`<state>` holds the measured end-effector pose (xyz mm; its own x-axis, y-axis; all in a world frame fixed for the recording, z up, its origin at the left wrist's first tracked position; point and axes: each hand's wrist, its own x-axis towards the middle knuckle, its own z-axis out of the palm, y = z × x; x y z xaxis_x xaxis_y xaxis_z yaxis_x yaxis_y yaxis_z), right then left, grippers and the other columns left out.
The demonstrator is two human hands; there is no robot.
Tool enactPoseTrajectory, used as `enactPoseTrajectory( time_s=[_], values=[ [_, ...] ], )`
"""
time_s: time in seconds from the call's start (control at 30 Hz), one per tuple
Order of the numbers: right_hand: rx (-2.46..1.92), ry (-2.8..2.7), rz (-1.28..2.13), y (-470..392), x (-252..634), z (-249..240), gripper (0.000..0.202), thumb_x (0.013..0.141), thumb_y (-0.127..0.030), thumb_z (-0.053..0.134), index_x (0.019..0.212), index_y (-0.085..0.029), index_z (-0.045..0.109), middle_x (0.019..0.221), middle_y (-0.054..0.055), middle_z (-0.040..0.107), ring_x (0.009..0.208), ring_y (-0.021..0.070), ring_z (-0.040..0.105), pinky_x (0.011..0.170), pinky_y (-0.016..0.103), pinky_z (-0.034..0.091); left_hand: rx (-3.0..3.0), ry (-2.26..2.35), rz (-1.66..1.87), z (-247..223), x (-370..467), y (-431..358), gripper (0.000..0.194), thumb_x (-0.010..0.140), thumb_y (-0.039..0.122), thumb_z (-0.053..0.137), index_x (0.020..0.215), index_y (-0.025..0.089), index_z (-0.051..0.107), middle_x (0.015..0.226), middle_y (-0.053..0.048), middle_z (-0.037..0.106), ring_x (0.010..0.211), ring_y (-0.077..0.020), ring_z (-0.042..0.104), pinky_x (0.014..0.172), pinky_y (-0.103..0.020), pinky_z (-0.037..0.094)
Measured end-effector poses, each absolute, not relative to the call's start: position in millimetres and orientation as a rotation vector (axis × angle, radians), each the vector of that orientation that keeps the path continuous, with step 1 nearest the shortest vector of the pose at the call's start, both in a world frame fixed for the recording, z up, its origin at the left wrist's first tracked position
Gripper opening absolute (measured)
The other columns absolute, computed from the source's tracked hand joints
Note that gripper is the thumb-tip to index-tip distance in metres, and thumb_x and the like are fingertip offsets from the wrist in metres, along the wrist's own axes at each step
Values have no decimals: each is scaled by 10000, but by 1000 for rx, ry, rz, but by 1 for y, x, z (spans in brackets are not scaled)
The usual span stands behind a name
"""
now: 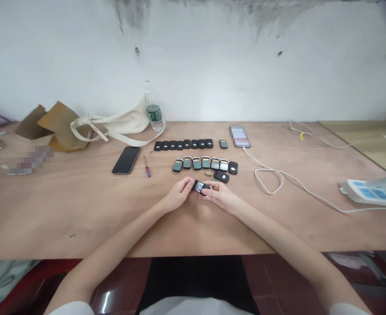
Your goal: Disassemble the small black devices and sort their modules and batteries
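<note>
Between my two hands is a small black remote control (199, 187) with pale buttons facing up. My left hand (181, 191) pinches its left end, and my right hand (219, 194) grips its right end with the thumb on top. Just beyond lie a small battery (209, 174) and a black remote shell (221, 176). Behind them runs a row of opened remotes (196, 163) with green circuit boards showing, ending at a black cover (233, 167). Farther back is a row of black covers (183, 144), with one opened remote (223, 143) to their right.
A screwdriver (147, 167) and a dark phone (126, 160) lie to the left. Behind them are a water bottle (154, 113), a cream bag (123, 122) and a brown paper bag (63, 124). A charging phone (240, 136), white cable (297, 187) and power strip (371, 192) lie to the right.
</note>
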<state>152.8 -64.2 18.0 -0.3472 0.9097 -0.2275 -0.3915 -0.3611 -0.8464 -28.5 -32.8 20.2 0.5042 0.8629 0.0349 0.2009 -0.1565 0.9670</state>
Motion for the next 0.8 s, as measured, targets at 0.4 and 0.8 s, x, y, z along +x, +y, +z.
enactPoseTrajectory(
  time_s=[0.4, 0.8],
  values=[
    [-1172, -1095, 1527, -64, 153, 17, 352, 592, -310, 795, 898, -168, 693, 794, 29, 710, 733, 162, 643, 793, 338, 496, 1631, 989, 643, 16, -30, -28, 448, 881, 566, 368, 765, 159, 518, 693, -10, 542, 676, -155, 527, 680, -271, 438],
    [-1149, -1575, 912, -75, 150, 26, 174, 786, -295, 650, 932, -199, 650, 920, 58, 679, 877, 202, 629, 820, 358, 509, 1980, 851, 791, 26, -36, -33, 322, 951, 410, 337, 829, 165, 505, 792, -21, 511, 743, -143, 486, 731, -260, 403]
  ],
)
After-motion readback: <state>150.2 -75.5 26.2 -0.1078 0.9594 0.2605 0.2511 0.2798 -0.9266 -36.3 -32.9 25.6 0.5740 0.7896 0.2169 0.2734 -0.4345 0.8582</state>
